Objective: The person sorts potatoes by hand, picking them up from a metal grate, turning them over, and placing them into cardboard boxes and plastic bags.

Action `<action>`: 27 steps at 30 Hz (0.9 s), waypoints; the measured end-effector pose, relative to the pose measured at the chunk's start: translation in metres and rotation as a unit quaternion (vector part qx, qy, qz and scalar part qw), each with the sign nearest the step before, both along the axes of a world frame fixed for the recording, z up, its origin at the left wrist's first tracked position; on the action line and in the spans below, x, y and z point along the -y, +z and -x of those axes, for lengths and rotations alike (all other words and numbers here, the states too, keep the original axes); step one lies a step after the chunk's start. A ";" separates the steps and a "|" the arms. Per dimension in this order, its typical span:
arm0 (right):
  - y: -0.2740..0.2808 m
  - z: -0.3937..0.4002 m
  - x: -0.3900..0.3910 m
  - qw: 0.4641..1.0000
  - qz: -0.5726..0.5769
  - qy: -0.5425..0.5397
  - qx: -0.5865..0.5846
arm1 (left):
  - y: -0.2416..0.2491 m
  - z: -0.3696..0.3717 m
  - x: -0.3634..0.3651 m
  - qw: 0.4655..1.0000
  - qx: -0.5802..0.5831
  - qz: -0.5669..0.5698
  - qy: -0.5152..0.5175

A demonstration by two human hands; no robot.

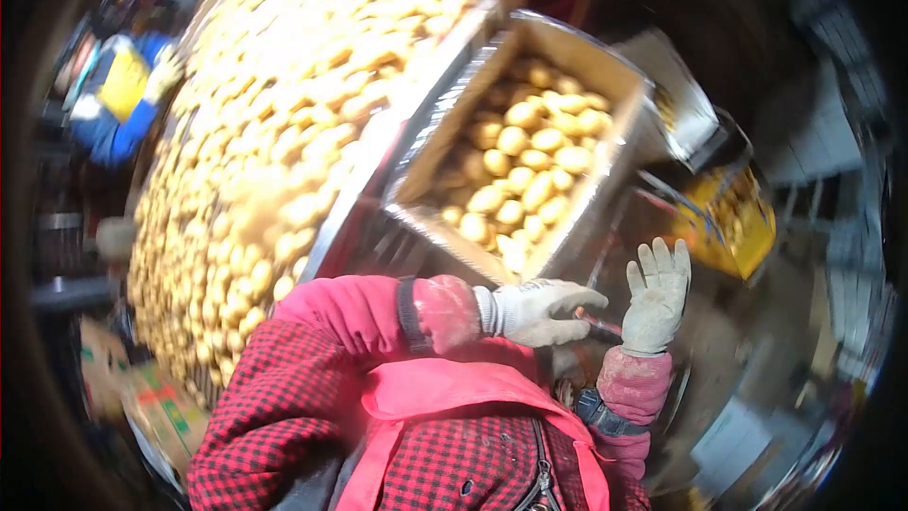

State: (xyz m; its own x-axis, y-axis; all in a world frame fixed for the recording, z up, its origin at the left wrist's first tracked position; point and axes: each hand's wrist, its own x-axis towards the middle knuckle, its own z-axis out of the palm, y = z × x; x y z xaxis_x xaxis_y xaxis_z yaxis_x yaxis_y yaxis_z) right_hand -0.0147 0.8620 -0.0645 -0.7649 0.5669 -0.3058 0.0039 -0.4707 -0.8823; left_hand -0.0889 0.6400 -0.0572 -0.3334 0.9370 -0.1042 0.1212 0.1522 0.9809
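My left hand [544,312], in a dusty white work glove, reaches across my front just below the near edge of a cardboard box [443,238]. Its thumb and fingers are apart, and the end of a thin dark-reddish stick-like piece [602,323] shows in the gap between them. To the right, my right hand [654,301] is raised in a matching glove, fingers stretched and spread, with nothing in it. The box is lined with clear plastic film and holds many potatoes [536,159].
A large sorting table [331,241] heaped with potatoes stretches along the left. Across it is a person in blue sleeves [123,99]; another person's gloved hands show at the top. A yellow crate [757,237] and a white box [695,114] stand at right. Flattened cartons [156,407] lie lower left.
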 end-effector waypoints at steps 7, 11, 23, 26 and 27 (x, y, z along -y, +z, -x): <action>0.019 0.102 0.105 0.956 0.048 0.285 -0.039 | 0.072 -0.003 0.182 0.898 -0.146 0.105 0.401; 0.017 0.125 0.152 0.916 0.026 0.398 -0.045 | 0.076 -0.072 0.290 0.683 -0.120 0.178 0.698; 0.033 0.146 0.262 0.842 0.110 0.528 -0.006 | 0.040 -0.175 0.473 0.345 -0.089 0.664 0.658; 0.047 0.144 0.297 0.828 0.059 0.558 -0.019 | 0.027 -0.170 0.481 0.354 -0.101 0.613 0.699; 0.048 0.145 0.308 0.814 0.038 0.578 -0.033 | 0.025 -0.168 0.481 0.354 -0.067 0.626 0.691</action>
